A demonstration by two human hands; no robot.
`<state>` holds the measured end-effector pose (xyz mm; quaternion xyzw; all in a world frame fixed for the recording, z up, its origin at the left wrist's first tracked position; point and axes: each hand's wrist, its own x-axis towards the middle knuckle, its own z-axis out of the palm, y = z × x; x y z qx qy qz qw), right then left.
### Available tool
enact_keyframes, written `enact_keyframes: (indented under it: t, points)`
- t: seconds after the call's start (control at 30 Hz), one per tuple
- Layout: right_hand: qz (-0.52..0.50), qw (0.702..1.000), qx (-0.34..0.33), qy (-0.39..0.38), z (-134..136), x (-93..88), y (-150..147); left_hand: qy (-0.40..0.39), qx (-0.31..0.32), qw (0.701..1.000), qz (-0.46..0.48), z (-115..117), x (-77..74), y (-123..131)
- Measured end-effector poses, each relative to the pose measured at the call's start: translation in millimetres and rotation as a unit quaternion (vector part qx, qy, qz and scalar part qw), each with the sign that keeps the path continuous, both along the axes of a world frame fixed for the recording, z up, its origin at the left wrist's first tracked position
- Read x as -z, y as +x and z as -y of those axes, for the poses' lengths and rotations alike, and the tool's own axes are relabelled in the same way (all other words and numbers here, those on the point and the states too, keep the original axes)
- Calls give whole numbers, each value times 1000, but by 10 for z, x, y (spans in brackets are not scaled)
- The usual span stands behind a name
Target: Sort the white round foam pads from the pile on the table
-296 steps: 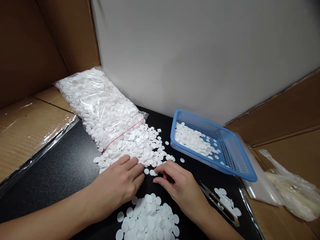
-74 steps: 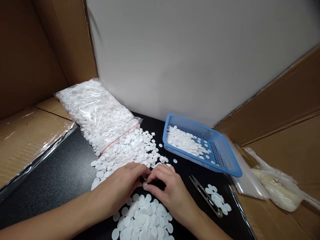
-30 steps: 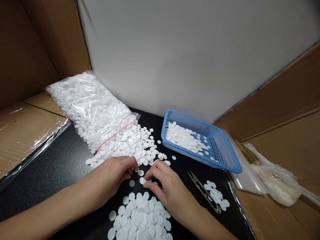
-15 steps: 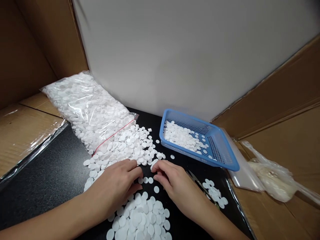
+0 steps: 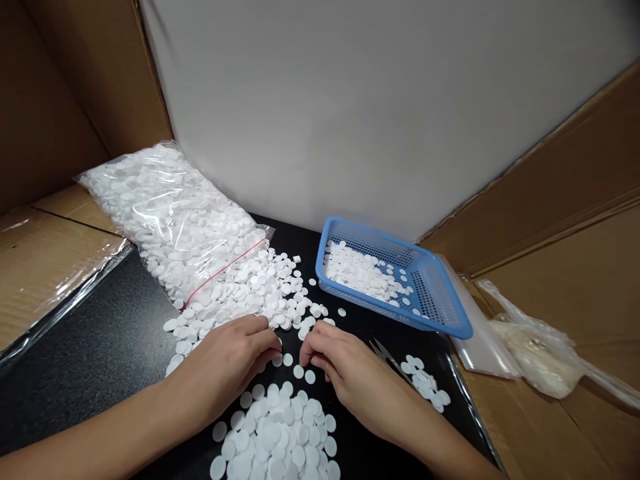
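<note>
Small round white discs lie loose on the black tabletop. My left hand [image 5: 235, 353] rests palm down beside the spread of discs, fingers curled together, with its tips next to a single disc [image 5: 277, 361]; whatever lies under the fingers is hidden. Opposite it, my right hand [image 5: 345, 363] has its fingers bent and drawn together, its index fingertip touching a white disc [image 5: 299, 371] on the table. Between both hands are a few separate discs. Nearer to me is a heap of discs [image 5: 280, 433]. Beyond my hands, more discs [image 5: 255, 287] spill from a clear zip bag [image 5: 165, 207].
A blue mesh basket [image 5: 395, 309] holding discs stands at the back right. Scissors [image 5: 387, 357] lie partly under my right forearm, near a small group of discs [image 5: 425, 382]. Clear plastic sleeves [image 5: 483, 350] and a knotted plastic bag [image 5: 535, 357] lie further right. Cardboard [image 5: 600, 267] and a white wall surround the table.
My right fingertips have shifted slightly towards me, and one disc in the row between my hands has slid the same way. My left hand has drawn its fingers in. The view has shifted a little.
</note>
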<state>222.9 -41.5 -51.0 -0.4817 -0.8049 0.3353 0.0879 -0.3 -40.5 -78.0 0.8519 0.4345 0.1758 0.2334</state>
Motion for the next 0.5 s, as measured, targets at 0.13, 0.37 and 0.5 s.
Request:
enact_keyframes:
  t: [0.13, 0.37, 0.5]
  points:
    - [-26, 1000, 6, 10, 3, 14, -17, -26, -3, 1000, 14, -21, -98, -30]
    - [-54, 998, 34, 21, 11, 24, -109, -51, 58, 997, 7, -44, -164, -118]
    - [-65, 996, 21, 59, 59, 85, -153, -53, -19, 996, 70, -64, -261, -153]
